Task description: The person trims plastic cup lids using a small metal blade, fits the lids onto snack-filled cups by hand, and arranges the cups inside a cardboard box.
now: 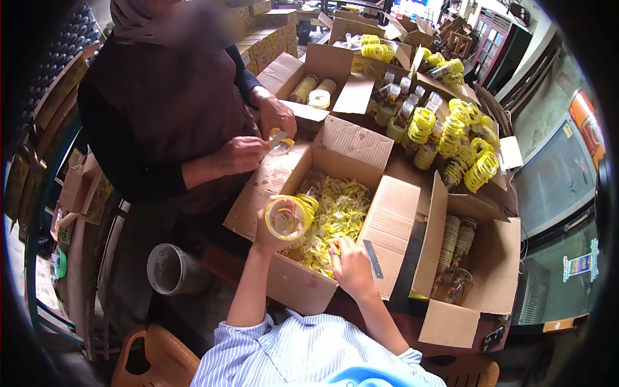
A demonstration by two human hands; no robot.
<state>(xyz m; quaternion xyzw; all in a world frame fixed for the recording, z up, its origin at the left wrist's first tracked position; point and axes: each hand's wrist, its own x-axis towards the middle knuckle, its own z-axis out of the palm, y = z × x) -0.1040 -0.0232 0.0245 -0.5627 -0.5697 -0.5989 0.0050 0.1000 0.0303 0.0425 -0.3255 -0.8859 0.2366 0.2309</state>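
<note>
My left hand [263, 237] is closed around a clear plastic cup [285, 222] with several yellow rings [309, 206] about it, its round end facing me. The cup is held over the left side of an open cardboard box. Inside that box lies a heap of small yellow packets [345, 216]. My right hand [353, 267] is at the box's near right edge, fingers pinched together over the packets; what is between them is too small to name. Beside it, a flat metal blade [372, 259] lies on the box flap [394, 222].
Across from me, a co-worker's hands [248, 155] hold a blade and a yellow-rimmed piece. An open box [493, 258] with stacked cups stands at right. Behind are bottles [393, 100], yellow ring bundles [480, 171] and another box [329, 61]. A grey bucket [169, 267] stands lower left.
</note>
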